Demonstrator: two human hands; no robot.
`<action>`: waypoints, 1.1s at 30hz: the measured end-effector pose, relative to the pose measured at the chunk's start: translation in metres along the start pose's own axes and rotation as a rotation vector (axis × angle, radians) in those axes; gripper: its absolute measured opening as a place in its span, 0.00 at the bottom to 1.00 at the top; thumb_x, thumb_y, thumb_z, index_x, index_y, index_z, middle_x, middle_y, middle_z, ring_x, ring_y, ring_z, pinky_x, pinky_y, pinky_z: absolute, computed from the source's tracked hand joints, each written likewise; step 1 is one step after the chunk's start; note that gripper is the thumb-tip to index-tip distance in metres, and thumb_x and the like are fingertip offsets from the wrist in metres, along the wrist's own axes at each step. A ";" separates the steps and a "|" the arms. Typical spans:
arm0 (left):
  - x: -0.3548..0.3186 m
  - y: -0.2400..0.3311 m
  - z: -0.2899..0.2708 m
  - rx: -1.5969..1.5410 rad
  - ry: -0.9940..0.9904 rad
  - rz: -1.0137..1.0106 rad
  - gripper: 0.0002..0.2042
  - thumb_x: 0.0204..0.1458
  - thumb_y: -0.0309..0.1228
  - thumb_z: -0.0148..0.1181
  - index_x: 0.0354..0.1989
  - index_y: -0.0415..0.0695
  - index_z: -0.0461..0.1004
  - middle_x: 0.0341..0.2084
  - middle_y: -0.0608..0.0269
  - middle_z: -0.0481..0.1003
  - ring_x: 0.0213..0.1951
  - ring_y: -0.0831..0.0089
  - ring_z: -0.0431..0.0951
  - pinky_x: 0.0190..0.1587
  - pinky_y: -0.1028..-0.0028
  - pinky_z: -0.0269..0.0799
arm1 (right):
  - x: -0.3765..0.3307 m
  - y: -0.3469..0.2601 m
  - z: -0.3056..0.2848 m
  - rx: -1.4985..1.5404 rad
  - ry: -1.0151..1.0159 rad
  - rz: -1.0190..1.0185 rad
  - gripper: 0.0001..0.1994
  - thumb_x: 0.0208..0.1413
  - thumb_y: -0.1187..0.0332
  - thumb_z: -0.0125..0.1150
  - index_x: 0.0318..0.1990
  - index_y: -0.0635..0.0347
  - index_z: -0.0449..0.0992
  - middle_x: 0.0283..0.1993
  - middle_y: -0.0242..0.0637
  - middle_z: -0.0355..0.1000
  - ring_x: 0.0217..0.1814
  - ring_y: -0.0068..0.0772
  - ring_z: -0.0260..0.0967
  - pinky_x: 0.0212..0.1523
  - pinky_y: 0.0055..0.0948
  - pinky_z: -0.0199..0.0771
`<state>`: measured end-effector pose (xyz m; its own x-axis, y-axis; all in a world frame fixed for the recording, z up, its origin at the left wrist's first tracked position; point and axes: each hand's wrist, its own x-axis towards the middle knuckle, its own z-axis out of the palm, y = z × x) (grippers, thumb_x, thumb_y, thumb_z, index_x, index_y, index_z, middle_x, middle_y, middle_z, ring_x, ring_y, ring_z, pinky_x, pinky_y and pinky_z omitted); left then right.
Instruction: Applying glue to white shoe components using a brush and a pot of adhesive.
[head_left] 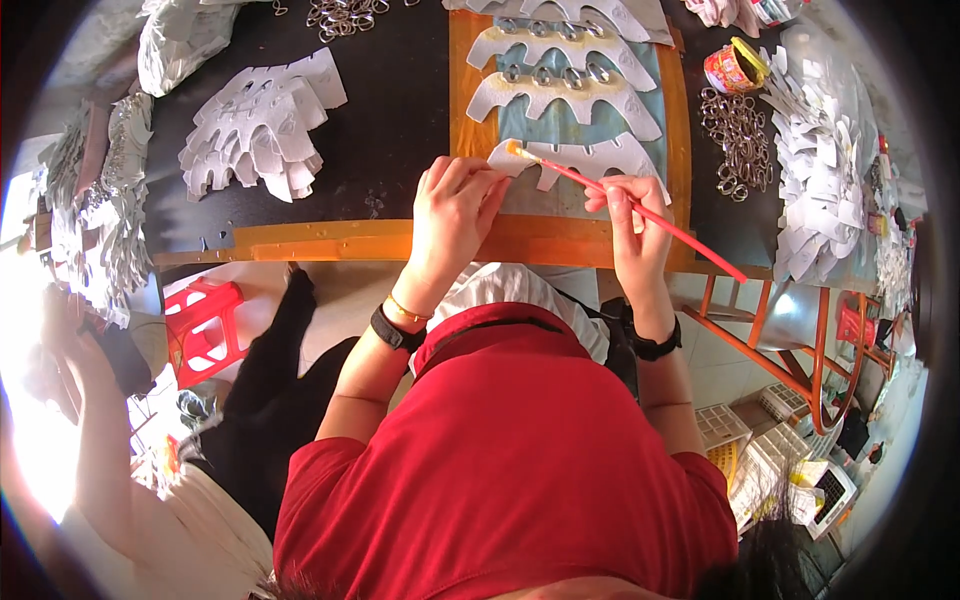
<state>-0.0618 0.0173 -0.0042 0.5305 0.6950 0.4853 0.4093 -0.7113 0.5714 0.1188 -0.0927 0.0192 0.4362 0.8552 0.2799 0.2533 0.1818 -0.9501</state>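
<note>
In my right hand is a slim red-handled brush, gripped like a pen. Its yellowish bristle tip touches the left end of a white scalloped piece lying on the taped work surface. Close to that same end is my left hand, fingers bent together; whether they pinch the piece's edge is hard to see. Farther back, similar white pieces lie in rows, with metal rings along their yellowish, glue-like upper edges.
A stack of white cut pieces lies to the left. At right are a pile of metal rings, a red tub with a yellow rim and heaped white pieces. A person in black trousers is at left, near a red stool.
</note>
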 end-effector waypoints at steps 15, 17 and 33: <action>0.001 0.001 0.000 -0.006 0.012 0.008 0.05 0.42 0.23 0.66 0.29 0.42 0.78 0.30 0.62 0.75 0.33 0.62 0.74 0.38 0.68 0.70 | 0.002 -0.003 0.001 0.065 -0.025 0.037 0.05 0.63 0.74 0.50 0.40 0.67 0.68 0.35 0.41 0.73 0.34 0.23 0.71 0.39 0.23 0.73; 0.001 0.000 0.000 -0.008 0.015 0.005 0.05 0.42 0.23 0.66 0.29 0.42 0.78 0.30 0.62 0.75 0.33 0.62 0.74 0.38 0.68 0.70 | 0.000 -0.003 -0.001 0.079 -0.071 0.083 0.04 0.63 0.74 0.49 0.39 0.67 0.68 0.36 0.42 0.74 0.34 0.23 0.71 0.39 0.24 0.73; 0.001 0.001 -0.001 -0.021 0.013 0.002 0.06 0.41 0.23 0.67 0.29 0.42 0.78 0.30 0.61 0.75 0.33 0.62 0.74 0.37 0.67 0.71 | 0.004 -0.004 -0.007 0.008 -0.051 0.057 0.04 0.63 0.74 0.50 0.38 0.67 0.69 0.34 0.40 0.74 0.33 0.23 0.72 0.38 0.23 0.73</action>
<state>-0.0617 0.0173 -0.0032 0.5216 0.6948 0.4952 0.3923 -0.7107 0.5839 0.1258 -0.0932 0.0248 0.4051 0.8878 0.2183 0.2225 0.1359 -0.9654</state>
